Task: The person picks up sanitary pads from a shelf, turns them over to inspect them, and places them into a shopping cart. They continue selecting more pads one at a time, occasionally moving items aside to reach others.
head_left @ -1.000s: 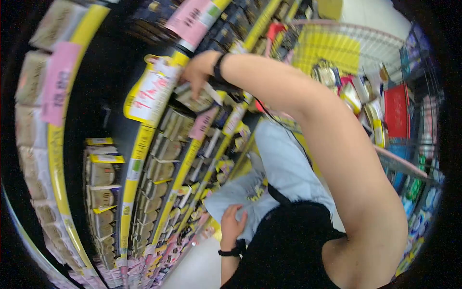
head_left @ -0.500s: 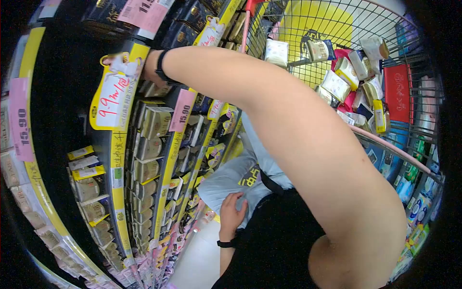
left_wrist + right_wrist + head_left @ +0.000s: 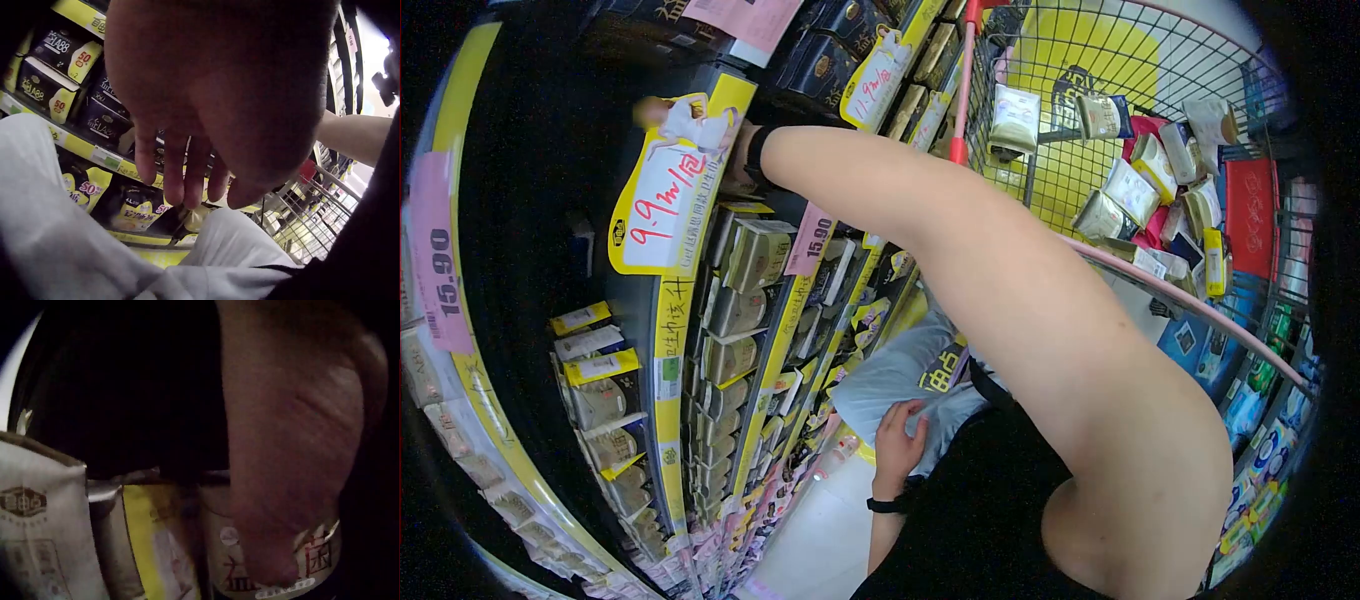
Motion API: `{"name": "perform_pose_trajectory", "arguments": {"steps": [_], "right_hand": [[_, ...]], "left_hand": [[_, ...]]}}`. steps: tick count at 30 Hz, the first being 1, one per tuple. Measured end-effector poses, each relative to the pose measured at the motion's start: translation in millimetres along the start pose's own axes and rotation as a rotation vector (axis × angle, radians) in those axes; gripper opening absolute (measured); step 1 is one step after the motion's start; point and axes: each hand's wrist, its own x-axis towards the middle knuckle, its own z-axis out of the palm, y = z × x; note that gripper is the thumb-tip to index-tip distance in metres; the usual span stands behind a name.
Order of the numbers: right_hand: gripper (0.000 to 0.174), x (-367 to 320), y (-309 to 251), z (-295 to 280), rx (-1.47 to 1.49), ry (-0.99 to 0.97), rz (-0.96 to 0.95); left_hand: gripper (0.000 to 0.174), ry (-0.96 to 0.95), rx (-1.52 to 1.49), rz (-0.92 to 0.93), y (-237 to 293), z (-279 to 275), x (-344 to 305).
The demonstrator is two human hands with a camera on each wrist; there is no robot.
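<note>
My right hand [image 3: 294, 456] reaches into a dark shelf, mostly hidden in the head view behind a yellow-and-white price sign [image 3: 662, 200]. In the right wrist view its thumb lies across the front of a beige pack of sanitary pads [image 3: 222, 562], which it grips; the other fingers are hidden. A white pack [image 3: 37, 519] and a yellow-striped pack [image 3: 140, 550] stand to the left of the held one. My left hand [image 3: 900, 445] rests by the thigh of the light blue trousers [image 3: 880, 375], its fingers [image 3: 175, 178] loosely extended and holding nothing.
A wire shopping cart [image 3: 1090, 245] with several packs inside stands at the right. Rows of packs [image 3: 740, 255] fill the shelves below the sign, with pink price tags [image 3: 812, 238] along yellow shelf edges. Black packs [image 3: 103, 122] line shelves in front of the knees.
My right hand has moved deeper into the shelf with the beige pack, going behind the price sign. The head view has shifted, showing more of the cart. The left hand stays by the thigh.
</note>
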Motion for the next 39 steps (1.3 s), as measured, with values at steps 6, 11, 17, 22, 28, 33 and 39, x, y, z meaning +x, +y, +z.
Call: {"name": "perform_pose_trajectory", "arguments": {"steps": [6, 11, 17, 22, 28, 33, 39], "right_hand": [[0.082, -5.0, -2.0, 19.0, 0.011, -0.031, 0.000], [0.079, 6.6, -0.5, 27.5, 0.010, -0.026, 0.002], [0.076, 21.7, 6.9, 22.8, 0.003, -0.002, 0.021], [0.073, 34.1, 11.1, 21.0, -0.009, 0.019, 0.038], [0.070, 39.1, 20.3, 24.8, -0.004, 0.031, 0.043], [0.068, 44.6, 21.1, 27.0, -0.018, 0.002, 0.025], [0.065, 58.3, 20.5, 25.1, -0.013, 0.010, 0.017]], "left_hand": [[0.022, -0.027, -0.009, 0.027, -15.3, -1.9, 5.9], [0.022, -0.027, -0.017, 0.013, -17.1, -2.0, 10.1], [0.022, -0.034, -0.002, 0.007, -23.0, -0.2, 9.0], [0.021, -0.034, 0.000, -0.026, -23.9, -1.0, 5.7], [0.019, -0.053, 0.016, -0.011, -33.6, 0.1, 2.6], [0.018, -0.040, -0.007, -0.025, -34.7, -0.5, 11.9], [0.018, -0.071, 0.063, -0.134, -49.3, -10.7, -9.6]]}}
